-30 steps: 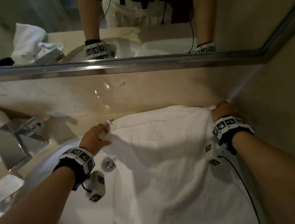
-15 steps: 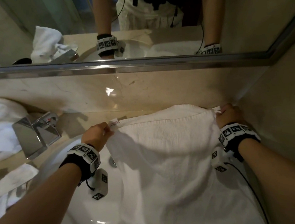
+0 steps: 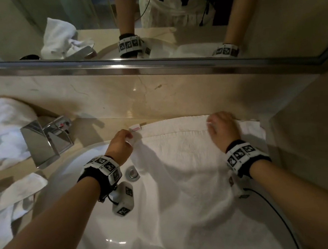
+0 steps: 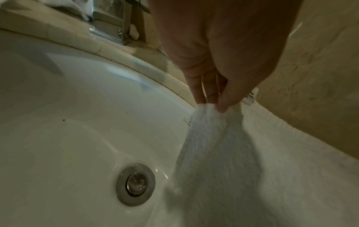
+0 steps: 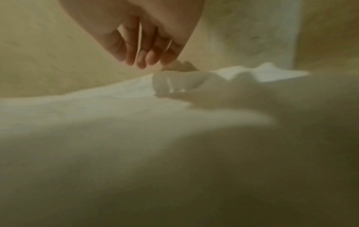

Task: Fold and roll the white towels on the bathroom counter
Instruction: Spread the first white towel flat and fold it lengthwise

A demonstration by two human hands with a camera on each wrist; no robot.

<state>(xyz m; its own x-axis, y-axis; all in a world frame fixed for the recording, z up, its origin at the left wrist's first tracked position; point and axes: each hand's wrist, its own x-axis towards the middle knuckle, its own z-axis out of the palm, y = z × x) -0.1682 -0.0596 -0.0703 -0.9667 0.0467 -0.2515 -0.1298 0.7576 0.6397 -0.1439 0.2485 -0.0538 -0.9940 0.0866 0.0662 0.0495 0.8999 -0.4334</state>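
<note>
A white towel point(image 3: 187, 174) lies spread over the right part of the sink point(image 3: 70, 192), its far edge up on the desk point(image 3: 104, 127) against the back wall and the rest sagging down into the basin toward the near side. The left hand point(image 3: 121, 146) pinches the far-left corner between thumb and fingertips point(image 4: 205, 98), just beside a small label point(image 3: 135, 128) sewn at that edge; the grip lifts the corner slightly, likely to keep the edge taut and square. The right hand point(image 3: 222, 128) sits at the far edge near the right corner, where the cloth is bunched point(image 5: 194, 83). In the right wrist view its fingers point(image 5: 141, 58) hang loosely curled just above the fabric with nothing between them, so it appears to hold nothing at this instant, perhaps placed to flatten or re-grip that rumpled corner. The 2 hands are well apart, which suits stretching the far edge straight before a fold. The drain point(image 3: 132, 172) shows just left of the towel. Left of the sink stands a chrome tap point(image 3: 45, 140), with more crumpled white towels point(image 3: 3, 134) on the desk beyond and nearer it, still to be done. A mirror point(image 3: 169, 14) runs along the far wall. I judge the fold on this towel is only starting.
</note>
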